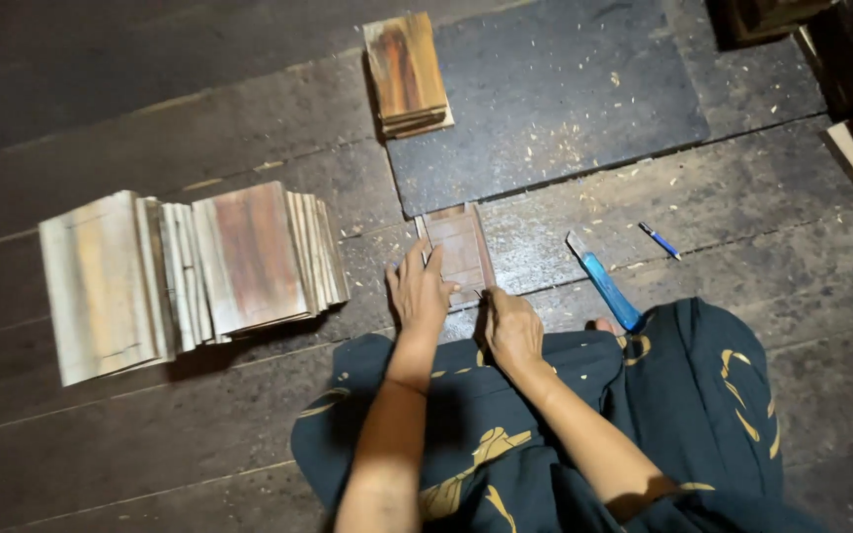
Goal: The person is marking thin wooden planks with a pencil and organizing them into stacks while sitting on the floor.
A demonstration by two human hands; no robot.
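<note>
Now the wooden slat (458, 249) runs lengthwise away; left hand (419, 289) flat, right hand (511, 329) pinching

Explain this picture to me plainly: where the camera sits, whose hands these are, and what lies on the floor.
The one view comes from a camera worn on the person's head, looking down. The left hand lies flat on a small wooden panel on the dark plank floor; the right hand is at its near edge, and whether it holds a tool is too small to tell. At left lie fanned stacks of thin wood sheets, farther off a smaller stack beside a dark mat. At right lie a blue-handled chisel and a blue pen.
</note>
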